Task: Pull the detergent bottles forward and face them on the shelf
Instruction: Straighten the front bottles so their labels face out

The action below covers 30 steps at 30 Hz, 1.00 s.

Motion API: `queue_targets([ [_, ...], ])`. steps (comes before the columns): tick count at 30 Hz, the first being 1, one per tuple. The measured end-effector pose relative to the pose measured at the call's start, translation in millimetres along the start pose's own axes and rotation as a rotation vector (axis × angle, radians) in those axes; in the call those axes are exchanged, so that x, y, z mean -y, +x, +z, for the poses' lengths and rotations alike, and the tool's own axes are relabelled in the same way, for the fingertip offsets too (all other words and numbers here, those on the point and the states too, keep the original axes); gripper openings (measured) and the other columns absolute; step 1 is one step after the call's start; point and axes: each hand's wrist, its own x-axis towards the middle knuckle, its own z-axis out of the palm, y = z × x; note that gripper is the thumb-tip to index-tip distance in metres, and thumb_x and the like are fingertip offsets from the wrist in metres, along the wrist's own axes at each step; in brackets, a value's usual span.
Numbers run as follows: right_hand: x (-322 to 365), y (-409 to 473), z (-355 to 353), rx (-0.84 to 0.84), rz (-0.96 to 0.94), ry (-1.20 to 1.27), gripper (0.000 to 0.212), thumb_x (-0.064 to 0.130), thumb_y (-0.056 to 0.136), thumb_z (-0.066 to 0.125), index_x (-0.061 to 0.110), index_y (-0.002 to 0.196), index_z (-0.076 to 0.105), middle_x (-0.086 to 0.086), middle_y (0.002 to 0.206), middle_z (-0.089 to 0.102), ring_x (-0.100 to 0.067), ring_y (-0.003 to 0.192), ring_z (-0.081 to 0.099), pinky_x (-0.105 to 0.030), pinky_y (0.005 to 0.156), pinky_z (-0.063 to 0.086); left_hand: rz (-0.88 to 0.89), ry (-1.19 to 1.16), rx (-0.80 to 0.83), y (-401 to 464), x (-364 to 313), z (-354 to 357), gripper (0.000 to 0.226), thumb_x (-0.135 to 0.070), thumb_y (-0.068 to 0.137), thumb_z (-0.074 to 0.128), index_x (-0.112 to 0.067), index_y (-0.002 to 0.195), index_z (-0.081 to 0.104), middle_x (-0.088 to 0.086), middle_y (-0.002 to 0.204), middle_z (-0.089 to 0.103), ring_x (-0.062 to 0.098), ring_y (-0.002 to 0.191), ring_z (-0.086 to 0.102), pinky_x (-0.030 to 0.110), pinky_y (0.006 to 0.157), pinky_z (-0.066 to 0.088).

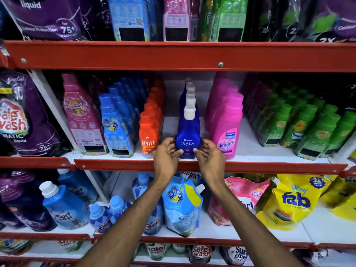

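A dark blue Ujala bottle [187, 138] with a white cap stands upright at the front edge of the middle shelf [269, 166], label facing me, with a row of the same bottles behind it. My left hand [166, 153] cups its left side and my right hand [209, 154] its right side, thumbs touching the bottle's lower front. An orange Revive bottle [148, 140] stands just left of it. A pink Vanish bottle [228, 132] stands just right.
Blue bottles [115, 130] and a pink Comfort bottle [81, 114] fill the shelf's left; green bottles [306, 130] fill the right. A red shelf lip [173, 58] hangs above. Pouches [182, 205] and a yellow Fab bag [292, 201] sit on the shelf below.
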Motion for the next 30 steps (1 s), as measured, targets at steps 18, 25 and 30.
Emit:
queue_targets([
  [18,-21.3,2.2,-89.8,-0.288,0.059,0.018,0.038,0.002,0.090,0.053,0.010,0.127,0.058,-0.012,0.121,0.067,-0.012,0.099,0.066,-0.028,0.091,0.054,0.063,0.025,0.059,-44.6,-37.1,82.8,0.044,-0.003,0.094,0.061,-0.006,0.138,0.056,0.008,0.130,0.069,0.013,0.114,0.068,0.030,0.103,0.055],
  [25,-22.4,20.6,-103.9,0.109,0.057,-0.051,0.052,0.001,0.097,0.043,0.008,0.148,0.036,0.007,0.127,0.051,-0.011,0.118,0.053,-0.003,0.091,0.036,-0.186,-0.007,0.169,-25.2,-43.4,101.6,0.060,-0.021,0.101,0.057,-0.009,0.155,0.032,0.008,0.159,0.041,0.020,0.145,0.042,0.041,0.125,0.031],
  [30,-26.8,25.3,-104.0,0.242,-0.021,-0.065,0.061,-0.007,0.088,0.038,0.012,0.146,0.036,0.004,0.128,0.055,-0.012,0.114,0.055,0.004,0.087,0.036,-0.253,-0.156,0.212,-4.9,1.8,117.6,0.086,-0.049,0.068,0.057,-0.022,0.148,0.044,0.004,0.152,0.053,0.019,0.141,0.048,0.050,0.123,0.034],
])
